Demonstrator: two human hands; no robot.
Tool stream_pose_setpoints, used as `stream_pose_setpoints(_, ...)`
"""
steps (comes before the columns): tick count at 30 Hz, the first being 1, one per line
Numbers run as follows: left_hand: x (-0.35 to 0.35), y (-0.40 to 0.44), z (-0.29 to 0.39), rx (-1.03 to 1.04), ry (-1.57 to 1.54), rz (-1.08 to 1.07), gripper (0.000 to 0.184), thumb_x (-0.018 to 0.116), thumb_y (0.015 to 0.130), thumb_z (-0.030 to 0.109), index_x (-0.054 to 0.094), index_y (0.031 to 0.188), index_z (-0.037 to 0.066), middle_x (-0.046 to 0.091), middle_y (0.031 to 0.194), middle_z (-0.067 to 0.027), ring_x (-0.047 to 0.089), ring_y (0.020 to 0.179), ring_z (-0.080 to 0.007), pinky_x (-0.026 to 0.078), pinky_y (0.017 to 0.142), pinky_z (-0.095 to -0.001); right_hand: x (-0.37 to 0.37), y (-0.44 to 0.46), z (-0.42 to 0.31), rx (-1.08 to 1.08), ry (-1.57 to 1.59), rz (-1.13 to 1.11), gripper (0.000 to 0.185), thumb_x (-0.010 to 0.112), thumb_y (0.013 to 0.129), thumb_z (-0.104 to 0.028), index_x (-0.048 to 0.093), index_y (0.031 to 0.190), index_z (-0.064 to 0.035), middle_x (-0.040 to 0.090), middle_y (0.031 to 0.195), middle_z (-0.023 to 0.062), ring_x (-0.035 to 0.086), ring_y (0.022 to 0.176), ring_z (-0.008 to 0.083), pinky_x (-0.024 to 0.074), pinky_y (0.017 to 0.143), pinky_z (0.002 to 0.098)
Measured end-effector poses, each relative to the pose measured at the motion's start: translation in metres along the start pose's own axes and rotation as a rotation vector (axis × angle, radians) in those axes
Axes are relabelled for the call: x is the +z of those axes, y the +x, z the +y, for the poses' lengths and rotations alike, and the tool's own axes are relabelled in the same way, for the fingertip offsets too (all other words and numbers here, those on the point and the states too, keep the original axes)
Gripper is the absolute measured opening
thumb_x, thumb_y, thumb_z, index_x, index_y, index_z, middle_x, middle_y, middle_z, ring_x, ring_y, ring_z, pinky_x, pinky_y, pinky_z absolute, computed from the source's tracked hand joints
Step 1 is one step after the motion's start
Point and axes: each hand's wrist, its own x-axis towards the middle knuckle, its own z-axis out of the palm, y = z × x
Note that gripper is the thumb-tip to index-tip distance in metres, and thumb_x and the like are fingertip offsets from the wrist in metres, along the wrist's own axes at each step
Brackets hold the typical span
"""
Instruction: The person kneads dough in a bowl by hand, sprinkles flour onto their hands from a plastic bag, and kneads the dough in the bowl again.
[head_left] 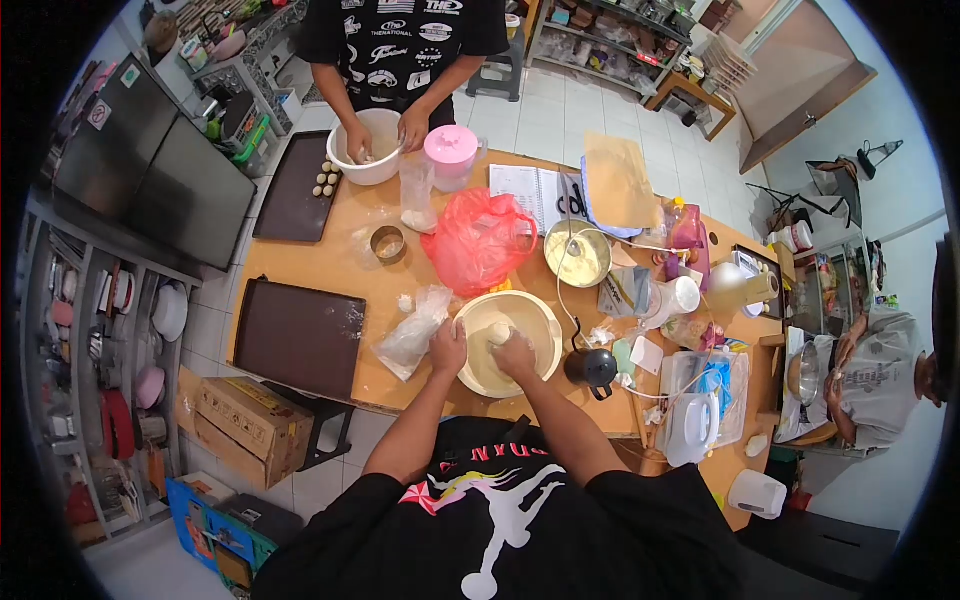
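A cream mixing bowl [545, 318] stands near the table edge in front of me. My left hand [448, 347] is closed on its left rim, the thumb side toward the bowl. Inside the bowl, my right hand [515, 355] has its fingers round a pale dough ball [499, 332]. Whitish flour or dough coats the bowl's inner wall. Left of the bowl, close to my left hand, lies a clear plastic bag [415, 332] with white powder. A red plastic bag [480, 245] sits just behind the bowl.
Across the table, a person works in a white bowl [378, 172] beside a dark tray [300, 190] with several dough balls. Another dark tray [300, 338] lies at left. On the right are a black kettle [590, 368], a bowl of yellowish mixture [578, 258] and a cable.
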Motion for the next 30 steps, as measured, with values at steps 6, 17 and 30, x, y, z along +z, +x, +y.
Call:
stream_pose_setpoints(6,0.0,0.001,-0.002,-0.016,-0.013,-0.014,0.038,0.047,0.096,0.035,0.061,0.098,0.0,0.062,0.094,-0.0283,0.057,0.09,-0.0497,0.044,0.078,-0.0552,0.027,-0.012,0.016,-0.116,0.012,0.198,0.05,0.068,0.072,-0.023,0.059,0.116,-0.0018,0.059,0.115,0.0237,0.055,0.11,0.0384,0.0432,0.095,0.0456)
stream_pose_setpoints(17,-0.003,0.002,-0.001,-0.015,-0.056,-0.004,0.034,0.048,0.096,0.033,0.058,0.092,0.001,0.061,0.087,-0.0275,0.056,0.084,-0.0498,0.042,0.074,-0.0564,0.01,-0.028,-0.001,-0.333,-0.204,0.193,0.038,0.067,0.074,-0.026,0.058,0.104,-0.0038,0.054,0.108,0.0191,0.048,0.104,0.0416,0.0373,0.089,0.0554)
stream_pose_setpoints(30,-0.001,0.003,-0.004,-0.014,-0.037,-0.005,0.036,0.046,0.096,0.033,0.06,0.1,0.0,0.063,0.092,-0.0268,0.057,0.09,-0.0483,0.044,0.078,-0.0551,-0.008,-0.029,0.011,-0.345,-0.126,-0.074,0.042,0.064,0.082,-0.025,0.054,0.116,-0.0043,0.056,0.111,0.0286,0.059,0.09,0.0445,0.0484,0.075,0.0515)
